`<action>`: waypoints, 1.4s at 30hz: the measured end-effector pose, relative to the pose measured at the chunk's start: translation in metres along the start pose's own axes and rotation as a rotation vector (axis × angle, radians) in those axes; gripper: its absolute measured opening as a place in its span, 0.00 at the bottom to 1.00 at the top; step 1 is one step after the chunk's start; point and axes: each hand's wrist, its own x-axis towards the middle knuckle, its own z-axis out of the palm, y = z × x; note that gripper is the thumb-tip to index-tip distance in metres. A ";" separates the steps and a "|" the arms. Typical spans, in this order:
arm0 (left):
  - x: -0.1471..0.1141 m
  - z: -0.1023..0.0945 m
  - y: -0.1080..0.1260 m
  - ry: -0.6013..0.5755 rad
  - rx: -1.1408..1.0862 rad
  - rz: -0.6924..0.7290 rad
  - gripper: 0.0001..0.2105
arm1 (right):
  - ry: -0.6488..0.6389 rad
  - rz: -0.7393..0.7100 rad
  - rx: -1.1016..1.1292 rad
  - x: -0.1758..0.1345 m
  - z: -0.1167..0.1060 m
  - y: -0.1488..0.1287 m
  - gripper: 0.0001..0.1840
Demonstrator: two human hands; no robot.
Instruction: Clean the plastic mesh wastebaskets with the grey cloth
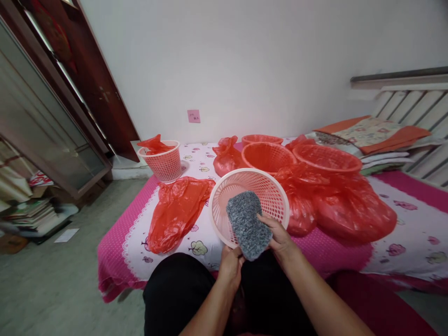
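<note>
A pale pink plastic basket (217, 210) with lattice sides is tilted over my lap, its open mouth facing me. My left hand (231, 268) grips the near rim of this basket, its fingers partly hidden. In my right hand (279, 235) is a grey speckled scrubbing sponge (248, 224), pinched at its right edge with the thumb on top. The sponge is in front of the basket's opening and covers part of its inside. Whether it touches the basket wall I cannot tell.
A flattened red plastic bag (178, 210) lies left on the bed (199, 247). Behind it stands another pink basket (164, 165) with red plastic in its top. Right of me are several red-bagged baskets (357, 210). Folded cloths (378, 133) are stacked at the far right.
</note>
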 end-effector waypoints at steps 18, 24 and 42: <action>0.004 -0.006 0.000 0.192 0.054 -0.099 0.06 | 0.267 -0.171 -0.001 -0.004 -0.015 -0.032 0.25; 0.004 -0.006 -0.002 0.173 0.053 -0.120 0.10 | 0.224 -0.189 -0.395 0.009 -0.016 -0.020 0.25; 0.005 -0.007 -0.004 0.134 0.085 -0.167 0.10 | 0.212 -0.007 -1.815 0.105 -0.030 0.026 0.15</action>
